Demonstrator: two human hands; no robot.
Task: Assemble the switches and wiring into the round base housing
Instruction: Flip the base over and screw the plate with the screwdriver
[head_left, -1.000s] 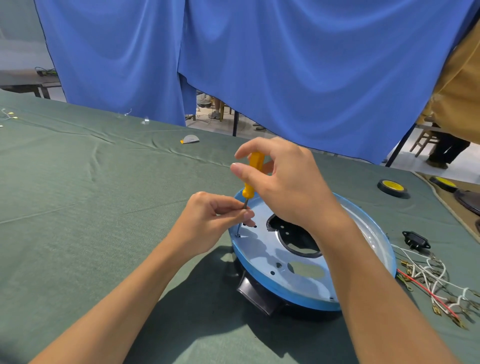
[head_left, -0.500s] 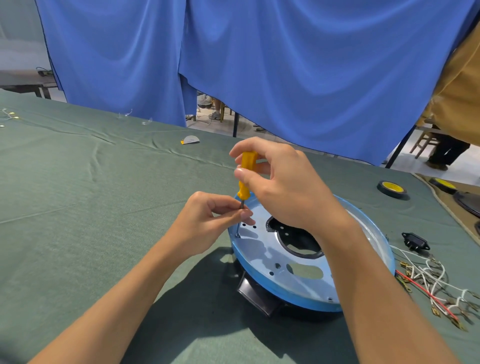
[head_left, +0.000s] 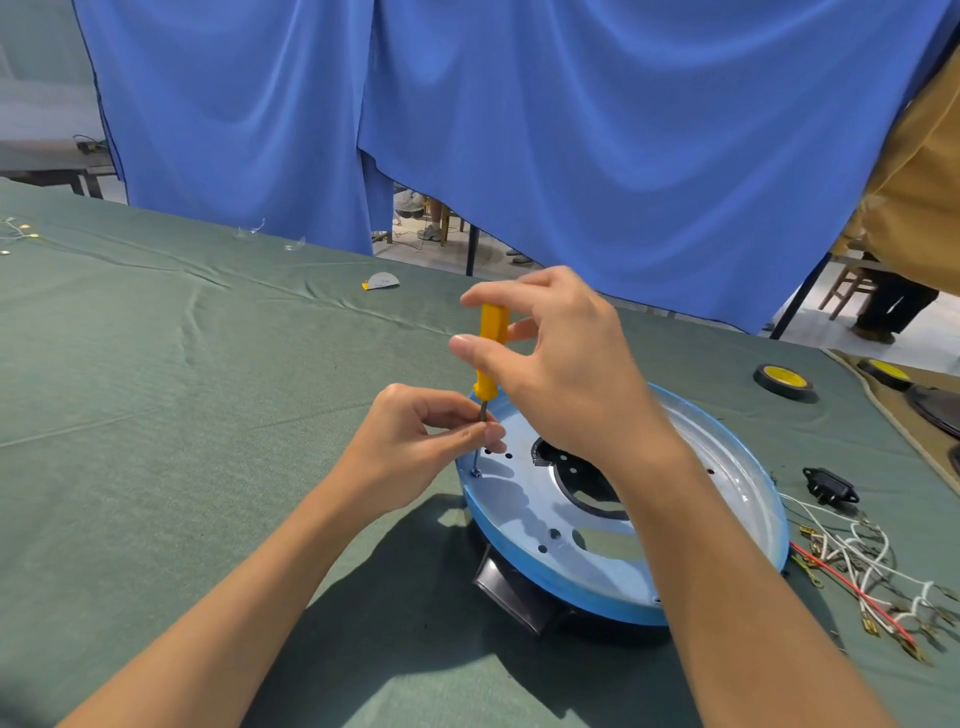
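The round base housing (head_left: 524, 525), blue-rimmed with a silvery plate and a dark centre opening, lies on the green table. My right hand (head_left: 561, 374) grips the yellow handle of a screwdriver (head_left: 488, 358), which stands nearly upright. Its tip sits on a small screw (head_left: 475, 472) at the plate's left edge. My left hand (head_left: 415, 447) pinches the metal shaft just above that screw. A bundle of white and red wires (head_left: 862, 566) with brass terminals lies right of the housing, beside a black switch (head_left: 831, 486).
Rolls of black tape with yellow cores (head_left: 784, 379) lie at the far right. A small grey scrap (head_left: 382, 281) sits on the green cloth (head_left: 156, 415) beyond my hands. Blue curtains (head_left: 519, 130) hang behind the table. A person in tan clothing (head_left: 919, 182) stands at the right edge.
My right hand has turned on the screwdriver handle, its fingers loosening and spreading. The screwdriver stands more upright. The left hand keeps its pinch on the shaft.
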